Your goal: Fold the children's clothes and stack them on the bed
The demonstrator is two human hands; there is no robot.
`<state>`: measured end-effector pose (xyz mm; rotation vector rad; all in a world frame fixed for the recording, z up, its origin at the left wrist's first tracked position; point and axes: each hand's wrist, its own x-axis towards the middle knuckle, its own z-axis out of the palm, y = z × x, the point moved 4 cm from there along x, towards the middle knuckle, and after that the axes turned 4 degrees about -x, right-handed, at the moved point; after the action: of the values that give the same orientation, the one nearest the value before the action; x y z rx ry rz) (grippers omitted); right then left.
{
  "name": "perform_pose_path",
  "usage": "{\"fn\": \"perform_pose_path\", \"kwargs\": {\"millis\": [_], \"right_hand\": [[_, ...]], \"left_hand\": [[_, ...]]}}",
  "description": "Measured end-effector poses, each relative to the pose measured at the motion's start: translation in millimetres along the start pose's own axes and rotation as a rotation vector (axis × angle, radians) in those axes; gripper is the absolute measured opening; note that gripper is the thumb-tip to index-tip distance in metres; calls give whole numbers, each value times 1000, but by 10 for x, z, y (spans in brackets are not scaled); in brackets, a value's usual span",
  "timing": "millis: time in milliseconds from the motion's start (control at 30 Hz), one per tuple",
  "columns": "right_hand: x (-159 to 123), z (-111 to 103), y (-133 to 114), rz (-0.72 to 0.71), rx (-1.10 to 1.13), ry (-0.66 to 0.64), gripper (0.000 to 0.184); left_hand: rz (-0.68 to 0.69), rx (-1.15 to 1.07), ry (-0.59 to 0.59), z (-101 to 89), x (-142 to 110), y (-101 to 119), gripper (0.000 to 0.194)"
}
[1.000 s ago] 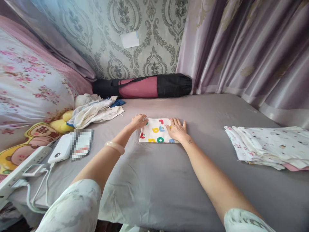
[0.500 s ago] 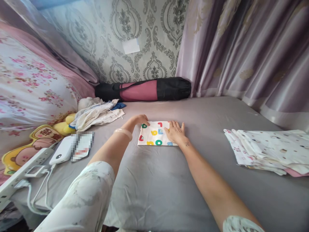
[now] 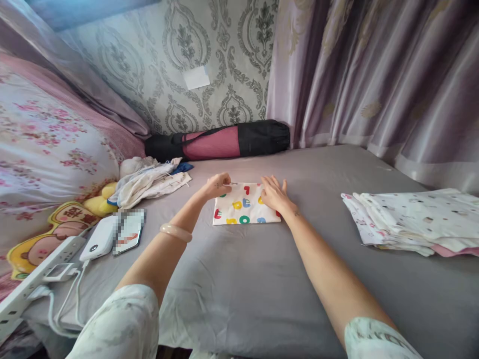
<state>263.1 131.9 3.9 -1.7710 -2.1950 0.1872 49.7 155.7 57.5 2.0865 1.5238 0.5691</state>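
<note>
A folded white cloth [image 3: 235,209] printed with colourful letter shapes lies flat on the grey bed sheet in front of me. At its far left corner is my left hand [image 3: 219,185], with fingers curled in and closed at the far edge; the fingertips are partly hidden, but they seem to pinch the fabric. My right hand [image 3: 276,193] rests on the right side of the cloth, palm down and fingers spread, the tips reaching the far edge.
Folded patterned cloths [image 3: 419,219] are stacked at right. Crumpled clothes [image 3: 149,182], a yellow plush toy [image 3: 97,204], a phone [image 3: 129,232], a white power bank [image 3: 98,238] and a power strip [image 3: 41,271] with cables sit left. A rolled mat bag [image 3: 217,142] lies along the wall.
My left hand has slid slightly inward along the far edge, its fingers more curled. My right hand has shifted a little away from me, showing the near right corner. The view has tilted slightly.
</note>
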Motion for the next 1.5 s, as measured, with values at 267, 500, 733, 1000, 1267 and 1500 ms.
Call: {"fn": "perform_pose_path", "kwargs": {"millis": [267, 500, 733, 1000, 1267, 1500], "right_hand": [[-22, -374, 93, -41, 99, -2, 66], [-121, -772, 126, -141, 248, -25, 31], [-209, -962, 109, -204, 404, -90, 21], [-280, -982, -6, -313, 633, -299, 35], [-450, -1242, -24, -215, 758, -302, 50], [-388, -1214, -27, -187, 710, -199, 53]], "left_hand": [[202, -158, 48, -191, -397, 430, 14], [159, -476, -47, -375, -663, 551, 24], [154, -599, -53, -507, -774, 479, 26], [171, -630, -58, -585, -868, 550, 27], [7, -614, -118, -721, -899, 480, 46], [-8, -516, -201, -622, -748, 355, 26]]}}
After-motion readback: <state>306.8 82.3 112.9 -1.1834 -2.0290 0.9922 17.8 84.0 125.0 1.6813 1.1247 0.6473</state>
